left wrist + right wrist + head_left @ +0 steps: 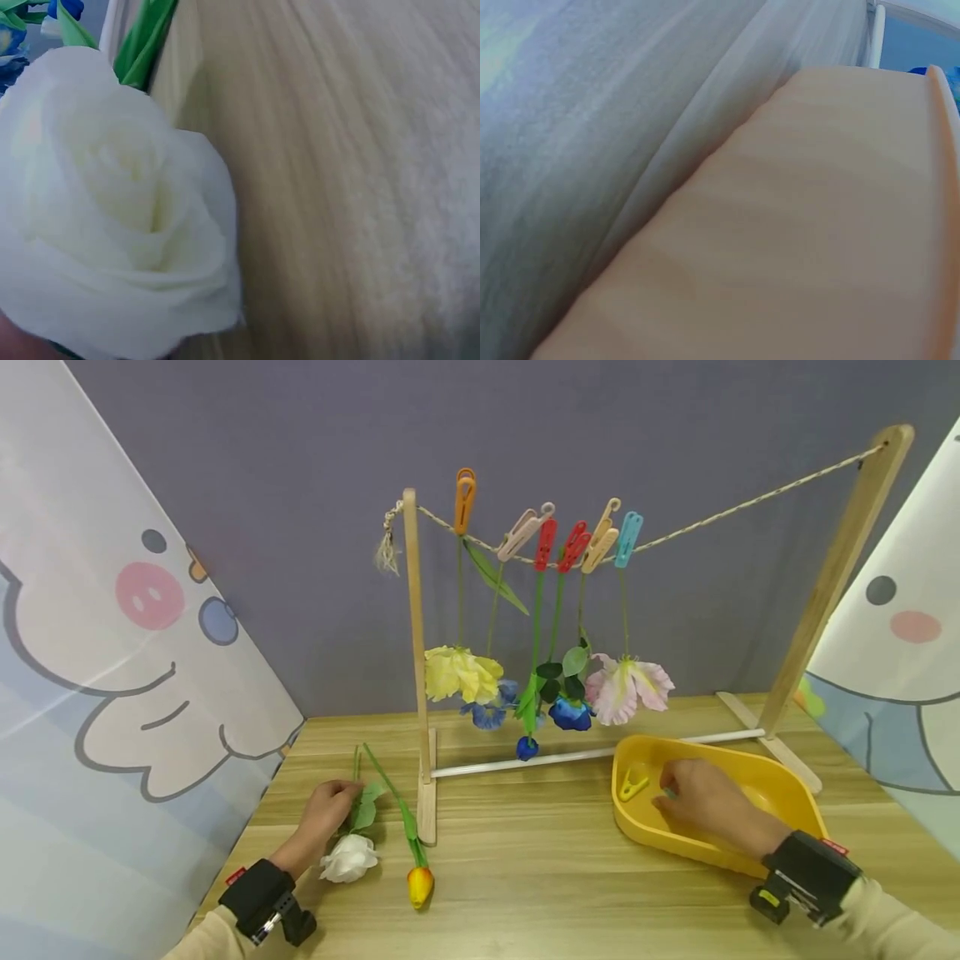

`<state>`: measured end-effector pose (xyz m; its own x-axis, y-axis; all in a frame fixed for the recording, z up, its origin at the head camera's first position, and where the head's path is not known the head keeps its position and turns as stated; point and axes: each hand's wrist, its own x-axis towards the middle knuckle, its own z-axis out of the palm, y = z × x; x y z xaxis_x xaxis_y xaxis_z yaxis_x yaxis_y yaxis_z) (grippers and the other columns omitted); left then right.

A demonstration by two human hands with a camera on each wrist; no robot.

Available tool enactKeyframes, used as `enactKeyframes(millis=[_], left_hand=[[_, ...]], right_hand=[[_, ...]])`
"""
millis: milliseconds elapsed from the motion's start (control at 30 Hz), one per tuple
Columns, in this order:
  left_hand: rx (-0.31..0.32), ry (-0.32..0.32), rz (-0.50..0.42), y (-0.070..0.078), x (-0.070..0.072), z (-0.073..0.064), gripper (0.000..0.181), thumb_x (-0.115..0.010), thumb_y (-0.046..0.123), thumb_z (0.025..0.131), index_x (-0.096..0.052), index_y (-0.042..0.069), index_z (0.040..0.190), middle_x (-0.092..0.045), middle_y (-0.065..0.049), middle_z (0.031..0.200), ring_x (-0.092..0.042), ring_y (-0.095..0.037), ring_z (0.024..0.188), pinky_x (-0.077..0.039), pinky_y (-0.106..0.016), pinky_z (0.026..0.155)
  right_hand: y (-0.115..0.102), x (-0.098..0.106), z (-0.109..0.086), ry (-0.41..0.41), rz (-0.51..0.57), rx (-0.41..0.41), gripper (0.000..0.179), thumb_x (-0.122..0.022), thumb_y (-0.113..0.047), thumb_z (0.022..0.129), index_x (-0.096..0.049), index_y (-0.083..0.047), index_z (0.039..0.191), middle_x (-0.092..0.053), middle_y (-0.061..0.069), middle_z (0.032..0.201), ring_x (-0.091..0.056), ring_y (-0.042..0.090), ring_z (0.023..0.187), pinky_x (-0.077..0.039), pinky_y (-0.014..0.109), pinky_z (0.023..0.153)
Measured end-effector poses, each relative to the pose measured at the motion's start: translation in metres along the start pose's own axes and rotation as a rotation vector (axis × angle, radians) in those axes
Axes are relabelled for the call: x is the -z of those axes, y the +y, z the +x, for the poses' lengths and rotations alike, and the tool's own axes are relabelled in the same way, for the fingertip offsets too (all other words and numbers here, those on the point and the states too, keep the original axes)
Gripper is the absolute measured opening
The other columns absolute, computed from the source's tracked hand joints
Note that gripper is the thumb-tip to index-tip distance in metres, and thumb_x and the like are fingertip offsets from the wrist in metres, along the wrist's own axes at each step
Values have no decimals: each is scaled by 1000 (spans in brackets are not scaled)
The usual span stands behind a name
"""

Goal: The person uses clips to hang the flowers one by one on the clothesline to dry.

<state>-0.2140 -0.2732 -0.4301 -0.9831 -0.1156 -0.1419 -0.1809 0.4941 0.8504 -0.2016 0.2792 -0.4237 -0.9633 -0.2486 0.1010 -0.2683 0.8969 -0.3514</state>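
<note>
My left hand (327, 810) pinches the stem of a white rose (349, 858) lying at the left of the table. The bloom of that rose fills much of the left wrist view. Beside it lies an orange-yellow tulip (420, 887), its stem pointing away. Inside the yellow basin (628, 827) is my right hand (705, 797), fingers curled, with a small pale green clothespin (670, 793) mostly hidden at the fingertips. A yellow-green clothespin (633, 787) lies in the basin to the left of that hand. In the right wrist view the basin's outer wall (780, 225) blocks the hand.
A wooden stand (416, 635) carries a sagging rope (738, 505). Several clothespins hold flowers upside down on it, among them a yellow flower (461, 672), a blue rose (572, 714) and a pink flower (628, 687). A white rod (577, 757) joins the stand's feet.
</note>
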Motion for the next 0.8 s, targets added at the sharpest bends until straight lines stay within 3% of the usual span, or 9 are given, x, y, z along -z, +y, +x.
enactKeyframes(millis=[133,200,300,367,500,567,800], left_hand=[[8,-6,-56,2,2,-4,42,-39,18,110,-53,-11,138,-58,-26,125,-60,-24,86,-52,-34,68],[14,-15,-81,5,3,-6,45,-36,19,110,-48,-11,142,-51,-30,137,-60,-30,98,-53,-38,75],[35,-20,-128,11,3,-10,49,-32,24,112,-43,-9,146,-42,-30,147,-54,-40,115,-51,-45,85],[38,-8,-139,17,3,-13,51,-29,28,113,-44,-7,147,-39,-27,150,-48,-38,124,-48,-44,92],[10,46,-194,26,1,-17,51,-30,34,114,-51,-4,140,-54,-14,133,-57,-21,106,-51,-32,83],[-9,72,-222,30,-2,-20,49,-30,35,114,-55,-3,133,-57,-7,118,-57,-14,90,-52,-27,73],[-90,103,-355,43,-14,-35,42,-32,37,114,-56,2,112,-52,-3,86,-47,-13,60,-39,-29,50]], right_hand=[[4,7,1,-14,57,-8,24,-86,-17,81,-70,-1,90,-65,2,79,-57,17,72,-50,36,64],[5,12,1,-16,70,-4,24,-86,-16,81,-71,-1,89,-67,3,81,-60,18,74,-53,38,67],[8,17,2,-15,92,23,23,-85,-14,83,-72,3,92,-70,6,84,-65,21,77,-57,40,69],[10,20,2,-13,110,48,23,-83,-12,85,-73,5,95,-71,7,86,-67,22,78,-58,41,70],[15,25,0,-11,145,96,19,-79,-5,87,-73,8,99,-73,9,89,-70,24,80,-59,37,69],[17,28,-1,-6,160,114,17,-77,-2,87,-73,8,100,-73,9,91,-70,24,81,-58,33,67],[15,32,-1,59,171,155,14,-76,3,89,-71,6,102,-71,6,91,-66,15,79,-55,29,64]])
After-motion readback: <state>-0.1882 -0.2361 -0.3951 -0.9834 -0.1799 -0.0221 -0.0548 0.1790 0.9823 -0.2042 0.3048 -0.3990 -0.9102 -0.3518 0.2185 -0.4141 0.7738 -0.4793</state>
